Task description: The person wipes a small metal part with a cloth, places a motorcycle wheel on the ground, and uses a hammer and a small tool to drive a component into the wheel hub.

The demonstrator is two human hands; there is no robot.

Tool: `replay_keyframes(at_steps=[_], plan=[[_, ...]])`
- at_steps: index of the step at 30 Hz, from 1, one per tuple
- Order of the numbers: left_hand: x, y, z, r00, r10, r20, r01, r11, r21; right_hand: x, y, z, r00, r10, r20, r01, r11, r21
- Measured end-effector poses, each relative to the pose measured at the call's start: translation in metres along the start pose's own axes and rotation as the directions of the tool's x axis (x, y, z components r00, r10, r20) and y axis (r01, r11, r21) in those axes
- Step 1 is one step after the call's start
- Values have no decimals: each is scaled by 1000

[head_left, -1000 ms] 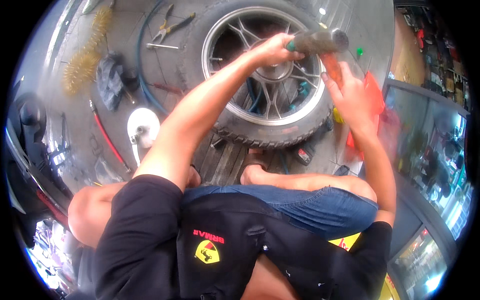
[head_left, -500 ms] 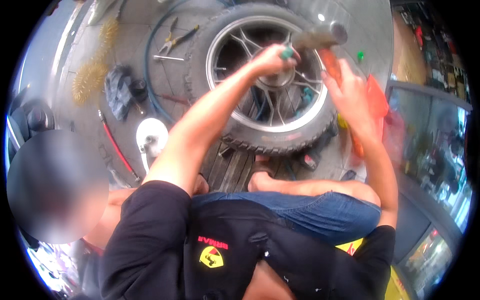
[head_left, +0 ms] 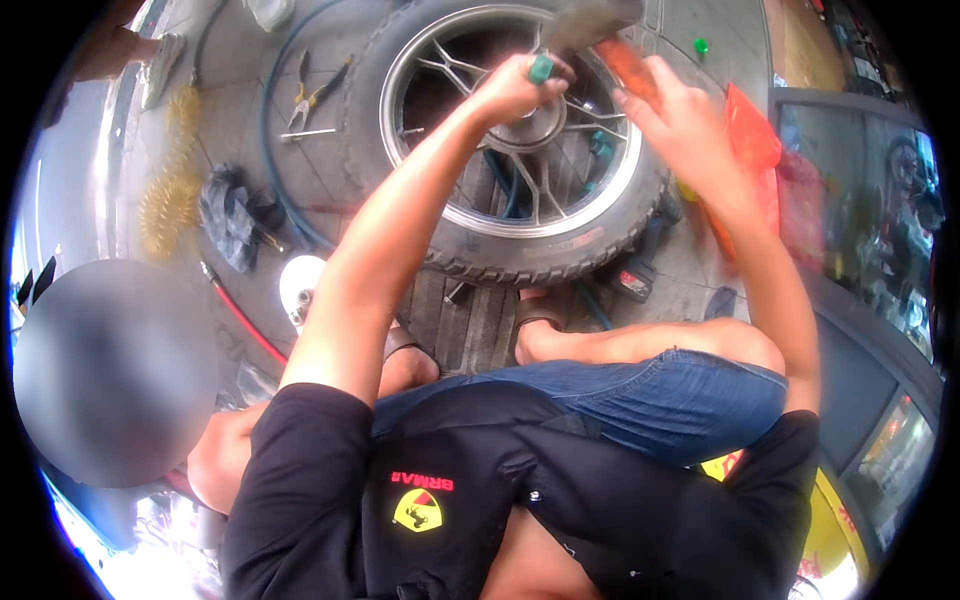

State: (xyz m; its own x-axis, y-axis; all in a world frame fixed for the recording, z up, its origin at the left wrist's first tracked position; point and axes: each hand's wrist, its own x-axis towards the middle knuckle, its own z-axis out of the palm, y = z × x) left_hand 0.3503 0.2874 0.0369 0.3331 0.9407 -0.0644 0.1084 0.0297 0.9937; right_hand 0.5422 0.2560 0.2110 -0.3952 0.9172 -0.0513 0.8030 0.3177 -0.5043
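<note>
A spoked motorcycle wheel with a knobbly black tyre (head_left: 560, 258) lies flat in front of me. Over its hub (head_left: 535, 125), my left hand (head_left: 508, 92) is closed round a tool with a green handle (head_left: 541, 68). The lower part of that tool is hidden, so I cannot tell its kind. My right hand (head_left: 685, 125) grips a hammer (head_left: 628, 72) by its orange handle. The hammer's blurred head hangs just above and right of the green handle; whether they touch cannot be seen.
Pliers (head_left: 303, 100) with yellow-and-black handles, a blue hose (head_left: 268, 125), a dark crumpled cloth (head_left: 235, 215) and a white round part (head_left: 298, 285) lie leftward. A glass cabinet (head_left: 850, 190) and red plastic bag (head_left: 752, 130) stand right. Another person's foot (head_left: 160, 70) shows far left.
The wheel and ground have shifted up and left in view. Both hands keep their grips, the hammer still beside the green handle. Another person's foot has come into view at upper left.
</note>
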Motion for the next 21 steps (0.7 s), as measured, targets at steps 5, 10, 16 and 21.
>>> replay_keyframes(at_steps=[5, 10, 16, 21], plan=[[0, -27, -2, 988, -148, -53, 147, 989, -23, 2, 21, 16, 994, -45, 95, 50, 998, -49], [2, 38, -8, 999, -14, -32, 12, 998, -66, 3, 5, -12, 997, 31, -68, -18, 984, 176], [6, 25, -9, 1000, 20, -10, -20, 999, 43, 12, 13, -19, 941, 334, 52, -336, 906, 259], [8, 21, -10, 1000, -12, -15, 11, 1000, -29, 9, 13, -10, 985, -12, -170, 27, 996, 89]])
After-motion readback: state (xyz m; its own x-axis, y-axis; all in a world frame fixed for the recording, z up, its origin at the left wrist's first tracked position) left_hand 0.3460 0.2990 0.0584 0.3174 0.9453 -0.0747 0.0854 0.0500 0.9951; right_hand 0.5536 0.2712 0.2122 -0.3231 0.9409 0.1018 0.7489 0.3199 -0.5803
